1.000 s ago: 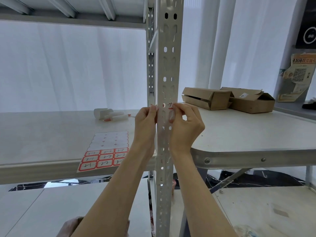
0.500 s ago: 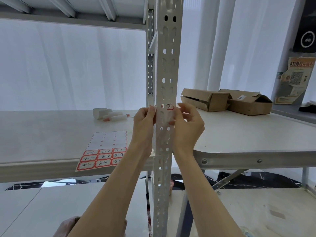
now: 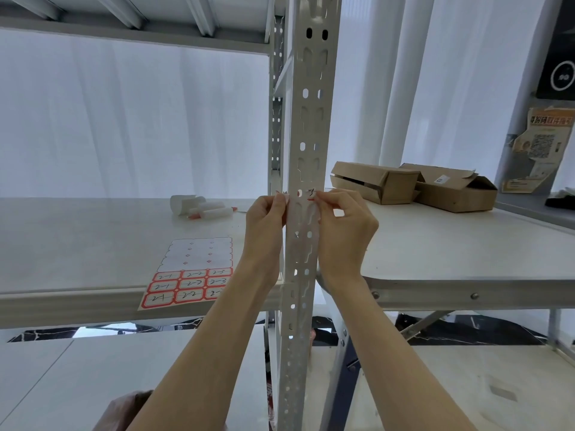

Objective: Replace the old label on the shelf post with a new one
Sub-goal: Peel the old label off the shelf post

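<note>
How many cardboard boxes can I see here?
2, both on the white table right of the shelf post: the near box by the post, the far box beside it on the right. More could be out of view.

Label (image 3: 306,194) on shelf post (image 3: 308,119): both ends covered by fingertips (image 3: 283,199) of the left hand (image 3: 266,222) and right hand (image 3: 342,231), handwriting too small to read. Post cut off top and bottom. Label sheet (image 3: 189,272): right column hidden behind left forearm (image 3: 217,321), scribbles unreadable. White rolled items (image 3: 199,206) behind it blurred, can't tell what. Right cardboard box (image 3: 457,194): left end hidden behind the other box (image 3: 373,181). Poster (image 3: 541,147) text too small. Pale blurry shape (image 3: 124,412) cut off at bottom edge, unidentifiable.
</note>
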